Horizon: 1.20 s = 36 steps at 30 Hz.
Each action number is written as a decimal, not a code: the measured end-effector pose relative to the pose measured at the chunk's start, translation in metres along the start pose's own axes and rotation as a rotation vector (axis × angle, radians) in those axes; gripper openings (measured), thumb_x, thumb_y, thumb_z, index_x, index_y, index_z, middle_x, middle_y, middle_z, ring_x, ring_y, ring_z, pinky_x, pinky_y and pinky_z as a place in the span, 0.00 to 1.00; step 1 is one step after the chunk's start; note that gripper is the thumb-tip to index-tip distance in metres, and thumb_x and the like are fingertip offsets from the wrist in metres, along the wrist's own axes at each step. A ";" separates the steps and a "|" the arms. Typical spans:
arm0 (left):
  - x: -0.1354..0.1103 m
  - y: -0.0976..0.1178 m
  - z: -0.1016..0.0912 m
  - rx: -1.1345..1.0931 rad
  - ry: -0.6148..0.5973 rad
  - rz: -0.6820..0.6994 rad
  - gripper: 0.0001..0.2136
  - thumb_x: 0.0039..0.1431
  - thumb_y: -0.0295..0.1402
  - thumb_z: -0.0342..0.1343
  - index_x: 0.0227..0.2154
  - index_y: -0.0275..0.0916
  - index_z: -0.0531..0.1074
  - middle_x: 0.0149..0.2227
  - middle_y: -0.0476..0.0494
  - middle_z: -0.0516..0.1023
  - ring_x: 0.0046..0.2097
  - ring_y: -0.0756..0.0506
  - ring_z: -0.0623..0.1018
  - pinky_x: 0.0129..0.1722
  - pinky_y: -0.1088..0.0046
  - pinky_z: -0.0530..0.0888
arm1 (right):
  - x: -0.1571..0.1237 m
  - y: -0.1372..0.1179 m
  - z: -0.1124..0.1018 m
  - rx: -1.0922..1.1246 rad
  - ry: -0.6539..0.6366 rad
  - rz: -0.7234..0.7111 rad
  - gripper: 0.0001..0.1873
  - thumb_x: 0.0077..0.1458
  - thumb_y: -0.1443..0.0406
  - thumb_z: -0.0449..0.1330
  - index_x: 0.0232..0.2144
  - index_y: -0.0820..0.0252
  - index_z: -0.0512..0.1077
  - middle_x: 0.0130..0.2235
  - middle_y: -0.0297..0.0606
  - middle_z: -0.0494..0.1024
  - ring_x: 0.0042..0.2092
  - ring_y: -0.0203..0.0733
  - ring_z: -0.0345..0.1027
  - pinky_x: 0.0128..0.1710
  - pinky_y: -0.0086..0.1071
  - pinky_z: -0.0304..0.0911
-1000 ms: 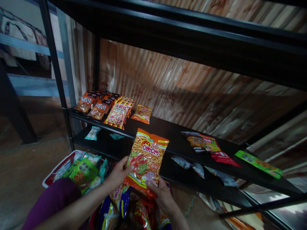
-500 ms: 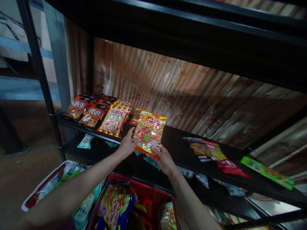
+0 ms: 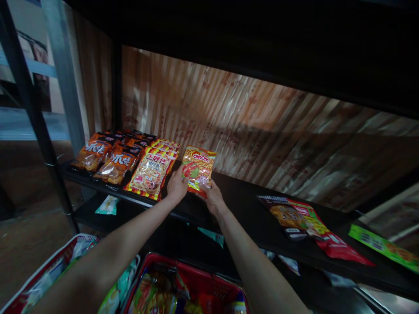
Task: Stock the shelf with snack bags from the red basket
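Gripping one snack bag [image 3: 197, 169] with both hands, left hand [image 3: 176, 187] and right hand [image 3: 212, 197], over the shelf [image 3: 248, 213], right of the stacks [image 3: 151, 169].

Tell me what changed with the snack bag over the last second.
The left hand and right hand carried the snack bag from over the red basket up and forward to the shelf, beside the yellow packs. Both still grip its lower end. The yellow packs, the orange packs and the red bag lie as before.
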State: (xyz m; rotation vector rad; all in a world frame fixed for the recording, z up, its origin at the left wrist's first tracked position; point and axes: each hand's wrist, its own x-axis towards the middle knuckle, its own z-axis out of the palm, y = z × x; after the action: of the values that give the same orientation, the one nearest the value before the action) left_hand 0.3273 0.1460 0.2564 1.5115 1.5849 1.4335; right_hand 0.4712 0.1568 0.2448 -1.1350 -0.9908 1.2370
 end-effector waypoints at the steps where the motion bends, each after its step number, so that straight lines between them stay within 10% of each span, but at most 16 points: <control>1: 0.002 -0.002 0.002 0.017 0.008 -0.001 0.26 0.54 0.26 0.53 0.58 0.39 0.62 0.53 0.34 0.70 0.55 0.36 0.68 0.56 0.60 0.61 | 0.005 0.002 0.001 -0.009 0.007 -0.014 0.18 0.41 0.68 0.67 0.36 0.52 0.69 0.32 0.30 0.78 0.29 0.36 0.72 0.26 0.31 0.72; 10: 0.017 -0.020 0.022 0.225 0.035 0.060 0.25 0.58 0.28 0.48 0.60 0.40 0.59 0.53 0.33 0.69 0.54 0.37 0.69 0.53 0.62 0.65 | 0.031 0.019 0.005 -0.119 0.105 -0.164 0.19 0.38 0.67 0.66 0.37 0.53 0.70 0.32 0.32 0.77 0.31 0.38 0.71 0.31 0.35 0.70; 21: 0.022 -0.032 0.029 0.312 0.007 0.066 0.22 0.59 0.28 0.46 0.57 0.37 0.64 0.53 0.31 0.68 0.53 0.36 0.70 0.52 0.61 0.65 | 0.029 0.017 0.005 -0.940 0.279 -0.278 0.23 0.47 0.58 0.58 0.46 0.59 0.71 0.40 0.45 0.77 0.42 0.50 0.70 0.43 0.40 0.63; 36: 0.021 -0.026 0.028 0.313 0.035 -0.025 0.27 0.58 0.28 0.49 0.61 0.30 0.54 0.59 0.32 0.65 0.59 0.41 0.67 0.56 0.67 0.64 | 0.036 0.011 0.009 -0.971 0.356 -0.194 0.29 0.50 0.52 0.55 0.50 0.65 0.68 0.48 0.50 0.74 0.51 0.50 0.67 0.51 0.39 0.60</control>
State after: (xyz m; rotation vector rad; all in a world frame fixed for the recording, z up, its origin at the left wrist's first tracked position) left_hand 0.3373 0.1793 0.2300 1.6370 1.9130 1.2469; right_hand 0.4643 0.1936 0.2348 -1.8542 -1.4193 0.3195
